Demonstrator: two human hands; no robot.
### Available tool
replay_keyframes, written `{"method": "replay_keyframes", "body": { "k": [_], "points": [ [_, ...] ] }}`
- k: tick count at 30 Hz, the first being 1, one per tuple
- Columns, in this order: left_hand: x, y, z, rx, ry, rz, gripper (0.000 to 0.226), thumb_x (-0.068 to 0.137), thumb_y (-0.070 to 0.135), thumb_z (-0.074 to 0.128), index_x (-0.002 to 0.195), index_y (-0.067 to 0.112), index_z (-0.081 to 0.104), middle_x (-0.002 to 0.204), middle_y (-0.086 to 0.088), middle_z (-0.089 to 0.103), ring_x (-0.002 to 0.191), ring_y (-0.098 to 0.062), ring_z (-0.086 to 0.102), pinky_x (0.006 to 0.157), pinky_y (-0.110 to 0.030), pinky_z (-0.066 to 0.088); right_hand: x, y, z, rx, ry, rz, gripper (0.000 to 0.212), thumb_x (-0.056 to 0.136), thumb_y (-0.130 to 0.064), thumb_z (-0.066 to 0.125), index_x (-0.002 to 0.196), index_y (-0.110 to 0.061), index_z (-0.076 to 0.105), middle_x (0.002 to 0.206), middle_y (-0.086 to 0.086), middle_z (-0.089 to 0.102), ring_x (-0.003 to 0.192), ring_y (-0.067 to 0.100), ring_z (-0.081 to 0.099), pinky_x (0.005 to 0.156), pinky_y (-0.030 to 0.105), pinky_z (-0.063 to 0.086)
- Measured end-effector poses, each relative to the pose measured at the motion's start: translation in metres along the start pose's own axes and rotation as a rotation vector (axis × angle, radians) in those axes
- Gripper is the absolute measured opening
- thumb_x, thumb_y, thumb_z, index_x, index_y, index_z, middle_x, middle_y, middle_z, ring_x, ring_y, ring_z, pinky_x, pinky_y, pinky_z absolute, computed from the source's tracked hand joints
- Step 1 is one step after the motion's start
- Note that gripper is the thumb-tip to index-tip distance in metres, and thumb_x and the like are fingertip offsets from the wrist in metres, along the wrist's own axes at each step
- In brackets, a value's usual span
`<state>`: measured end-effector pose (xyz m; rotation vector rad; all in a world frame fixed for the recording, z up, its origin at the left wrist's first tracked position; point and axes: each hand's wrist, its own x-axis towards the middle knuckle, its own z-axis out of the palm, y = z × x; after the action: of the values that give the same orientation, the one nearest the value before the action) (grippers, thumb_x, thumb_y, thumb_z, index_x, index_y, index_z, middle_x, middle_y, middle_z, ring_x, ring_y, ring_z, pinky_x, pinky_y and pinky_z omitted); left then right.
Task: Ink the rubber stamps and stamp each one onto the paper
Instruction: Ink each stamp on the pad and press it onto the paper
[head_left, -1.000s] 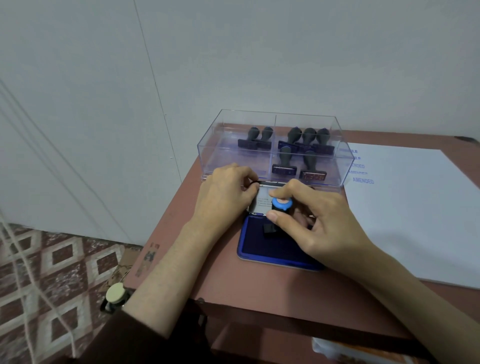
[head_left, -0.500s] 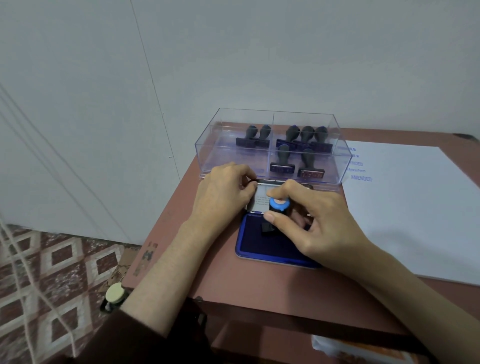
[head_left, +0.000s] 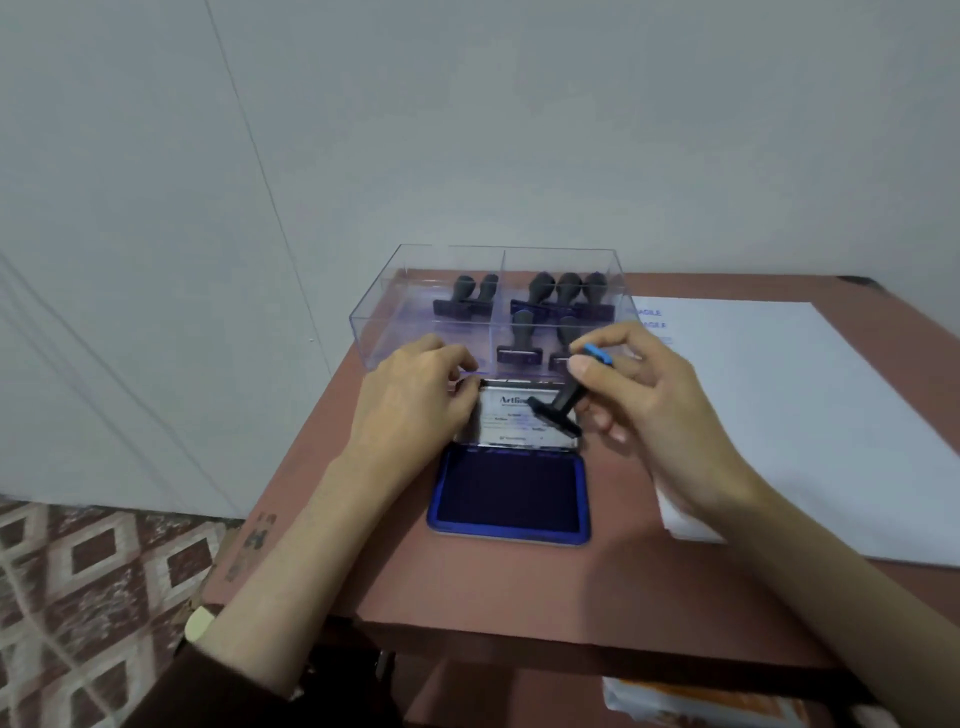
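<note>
An open blue ink pad lies on the brown table, its lid raised at the far side. My left hand grips the lid's left edge. My right hand pinches a black rubber stamp with a blue cap, tilted in the air above the lid and off the pad. White paper lies to the right, with blue stamped words near its top left corner.
A clear plastic box with compartments stands behind the pad and holds several dark stamps. A grey wall rises behind the table. Patterned floor tiles show past the table's left edge.
My right hand has lifted the stamp off the ink pad and tilted it, moving up and right. My left hand stays on the lid.
</note>
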<state>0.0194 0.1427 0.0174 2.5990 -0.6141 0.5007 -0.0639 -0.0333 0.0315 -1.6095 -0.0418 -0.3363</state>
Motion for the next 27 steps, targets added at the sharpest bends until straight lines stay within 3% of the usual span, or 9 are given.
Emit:
{"method": "replay_keyframes", "body": {
  "k": [6, 9, 13, 15, 18, 27],
  "points": [
    [0.007, 0.044, -0.001, -0.131, -0.018, 0.277, 0.014, 0.087, 0.028, 0.057, 0.089, 0.019, 0.068, 0.078, 0.009, 0.053, 0.073, -0.011, 0.045, 0.065, -0.035, 0.047, 0.015, -0.005, -0.066, -0.081, 0.230, -0.023, 0.007, 0.089, -0.007, 0.059, 0.090, -0.013, 0.056, 0.053, -0.007, 0.059, 0.044, 0.007, 0.043, 0.042, 0.014, 0.033],
    [0.010, 0.068, 0.008, -0.180, -0.087, 0.418, 0.026, 0.085, 0.035, 0.050, 0.092, 0.018, 0.069, 0.083, 0.005, 0.061, 0.081, -0.017, 0.054, 0.068, -0.039, 0.050, 0.027, -0.002, -0.088, -0.202, 0.291, -0.063, 0.006, 0.089, -0.012, 0.061, 0.093, -0.014, 0.057, 0.063, -0.008, 0.064, 0.052, 0.005, 0.052, 0.050, 0.013, 0.038],
    [0.010, 0.086, 0.024, -0.235, -0.266, 0.562, 0.042, 0.085, 0.045, 0.044, 0.106, 0.017, 0.067, 0.103, 0.003, 0.067, 0.097, -0.017, 0.058, 0.082, -0.035, 0.050, 0.039, 0.006, -0.097, -0.510, 0.282, -0.140, 0.007, 0.087, -0.019, 0.064, 0.092, -0.019, 0.059, 0.078, 0.015, 0.064, 0.066, 0.024, 0.057, 0.058, 0.011, 0.039],
    [0.008, 0.090, 0.030, -0.243, -0.340, 0.574, 0.044, 0.086, 0.049, 0.049, 0.115, 0.019, 0.065, 0.117, 0.005, 0.064, 0.109, -0.013, 0.055, 0.089, -0.033, 0.048, 0.042, 0.010, -0.096, -0.603, 0.262, -0.179, 0.008, 0.086, -0.018, 0.066, 0.092, -0.017, 0.060, 0.073, 0.019, 0.061, 0.063, 0.025, 0.052, 0.057, 0.012, 0.038],
    [0.005, 0.091, 0.036, -0.221, -0.404, 0.567, 0.045, 0.085, 0.051, 0.056, 0.122, 0.025, 0.061, 0.132, 0.007, 0.055, 0.122, -0.007, 0.046, 0.097, -0.034, 0.044, 0.044, 0.014, -0.094, -0.654, 0.217, -0.220, 0.008, 0.086, -0.016, 0.066, 0.090, -0.018, 0.060, 0.058, 0.004, 0.048, 0.053, 0.011, 0.039, 0.054, 0.013, 0.035],
    [0.007, 0.089, 0.040, -0.201, -0.445, 0.546, 0.051, 0.083, 0.058, 0.051, 0.125, 0.030, 0.057, 0.138, 0.011, 0.049, 0.126, -0.002, 0.041, 0.101, -0.033, 0.040, 0.046, 0.021, -0.093, -0.699, 0.153, -0.220, 0.010, 0.086, -0.016, 0.065, 0.088, -0.019, 0.056, 0.053, -0.004, 0.044, 0.051, 0.010, 0.038, 0.053, 0.016, 0.034]
  ]
}}
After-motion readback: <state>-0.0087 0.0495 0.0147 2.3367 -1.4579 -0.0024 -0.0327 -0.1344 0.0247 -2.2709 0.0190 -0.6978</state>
